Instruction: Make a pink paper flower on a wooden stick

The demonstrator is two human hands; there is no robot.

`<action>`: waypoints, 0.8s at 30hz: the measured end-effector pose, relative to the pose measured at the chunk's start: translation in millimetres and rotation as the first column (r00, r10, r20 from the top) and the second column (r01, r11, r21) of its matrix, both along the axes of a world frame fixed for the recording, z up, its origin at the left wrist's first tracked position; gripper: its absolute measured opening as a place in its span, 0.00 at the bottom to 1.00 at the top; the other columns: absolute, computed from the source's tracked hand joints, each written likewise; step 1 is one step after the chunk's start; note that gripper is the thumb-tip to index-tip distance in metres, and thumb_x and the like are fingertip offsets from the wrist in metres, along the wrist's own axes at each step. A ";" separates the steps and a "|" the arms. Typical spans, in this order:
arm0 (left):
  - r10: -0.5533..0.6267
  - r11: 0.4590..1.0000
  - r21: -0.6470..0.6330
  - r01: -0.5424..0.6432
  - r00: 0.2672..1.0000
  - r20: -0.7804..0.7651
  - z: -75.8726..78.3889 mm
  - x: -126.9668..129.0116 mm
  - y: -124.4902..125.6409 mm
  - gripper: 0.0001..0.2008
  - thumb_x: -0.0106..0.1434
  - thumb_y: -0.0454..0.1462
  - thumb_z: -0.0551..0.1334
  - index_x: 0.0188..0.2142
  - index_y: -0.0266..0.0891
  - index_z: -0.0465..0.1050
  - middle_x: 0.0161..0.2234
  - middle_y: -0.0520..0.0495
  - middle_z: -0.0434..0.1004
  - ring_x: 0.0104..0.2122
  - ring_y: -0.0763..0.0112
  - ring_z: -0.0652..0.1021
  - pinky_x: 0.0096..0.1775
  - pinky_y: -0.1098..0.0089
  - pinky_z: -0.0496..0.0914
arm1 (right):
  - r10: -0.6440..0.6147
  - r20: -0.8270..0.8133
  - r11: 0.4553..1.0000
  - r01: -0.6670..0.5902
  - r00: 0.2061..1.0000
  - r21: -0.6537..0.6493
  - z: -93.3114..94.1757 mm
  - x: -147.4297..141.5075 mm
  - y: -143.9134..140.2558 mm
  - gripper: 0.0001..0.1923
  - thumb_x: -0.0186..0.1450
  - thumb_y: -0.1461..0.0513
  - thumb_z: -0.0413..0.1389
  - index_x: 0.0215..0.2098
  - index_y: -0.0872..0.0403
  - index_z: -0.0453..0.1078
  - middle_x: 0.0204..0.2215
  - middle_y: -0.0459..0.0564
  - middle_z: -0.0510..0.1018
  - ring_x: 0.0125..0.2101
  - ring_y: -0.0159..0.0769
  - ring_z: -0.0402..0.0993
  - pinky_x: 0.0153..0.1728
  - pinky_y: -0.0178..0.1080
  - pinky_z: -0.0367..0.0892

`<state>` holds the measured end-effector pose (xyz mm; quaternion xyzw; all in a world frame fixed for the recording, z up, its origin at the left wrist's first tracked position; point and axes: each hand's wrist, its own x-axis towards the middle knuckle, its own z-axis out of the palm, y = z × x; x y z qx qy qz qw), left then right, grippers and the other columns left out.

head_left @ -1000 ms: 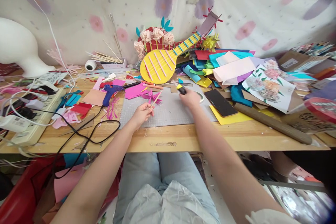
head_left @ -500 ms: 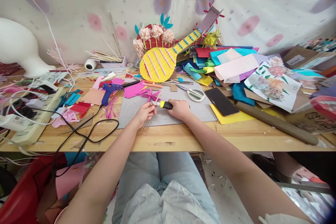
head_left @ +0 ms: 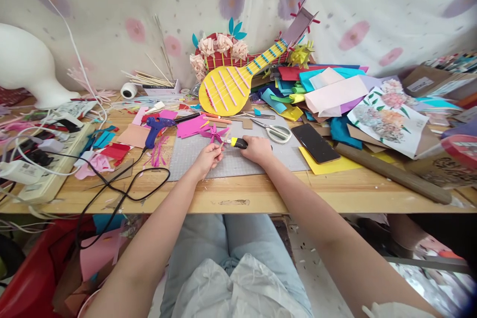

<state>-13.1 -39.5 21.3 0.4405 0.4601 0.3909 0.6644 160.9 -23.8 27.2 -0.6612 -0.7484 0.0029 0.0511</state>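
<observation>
My right hand (head_left: 258, 149) is wrapped round the black and yellow handle of a utility knife (head_left: 239, 143). Its blade points left, toward the fingers of my left hand (head_left: 209, 159). Those fingers are pinched on a thin wooden stick (head_left: 225, 138), whose upper end leans up and away from me. Where the blade meets the stick is too small to tell. Both hands are over the grey cutting mat (head_left: 186, 161). Just beyond them lies a magenta paper flower shape (head_left: 213, 133), with magenta paper sheets (head_left: 190, 127) to its left.
Scissors (head_left: 278, 133) and a phone (head_left: 315, 143) lie to the right. A blue glue gun (head_left: 155, 131) with a black cord is on the left, near a power strip (head_left: 52, 164). Behind stands a yellow paper lute (head_left: 225, 90), beside piled coloured paper (head_left: 331, 94).
The knife and my right hand have shifted slightly right, away from my left fingers. More of the stick's upper end now shows above the left hand.
</observation>
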 end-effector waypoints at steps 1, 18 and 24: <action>-0.002 1.000 -0.005 0.002 1.000 -0.007 0.9 0.6 -0.5 0.01 0.58 0.32 0.54 0.30 0.36 0.61 0.16 0.57 0.60 0.11 0.87 0.52 0.14 0.82 0.42 | -0.013 -0.012 1.000 0.014 1.000 0.004 0.5 4.8 2.4 0.15 0.57 0.56 0.49 0.39 0.50 0.70 0.33 0.51 0.78 0.36 0.41 0.73 0.33 0.37 0.60; -0.014 1.000 0.024 0.013 0.999 0.046 0.0 -8.2 -5.8 0.07 0.54 0.35 0.59 0.30 0.35 0.62 0.21 0.50 0.70 0.13 0.87 0.56 0.14 0.82 0.43 | 0.026 -0.033 1.000 -0.025 0.999 0.013 4.0 1.7 -7.0 0.15 0.58 0.55 0.48 0.39 0.52 0.69 0.34 0.52 0.78 0.35 0.41 0.72 0.32 0.36 0.58; -0.004 0.999 0.032 0.002 0.997 0.074 -2.3 -9.4 -4.7 0.06 0.54 0.34 0.59 0.29 0.36 0.60 0.19 0.52 0.68 0.12 0.87 0.53 0.14 0.82 0.43 | 0.118 0.000 0.993 -0.118 0.993 -0.011 -0.7 -7.7 -9.8 0.15 0.58 0.55 0.47 0.38 0.51 0.69 0.35 0.51 0.77 0.35 0.40 0.72 0.32 0.36 0.58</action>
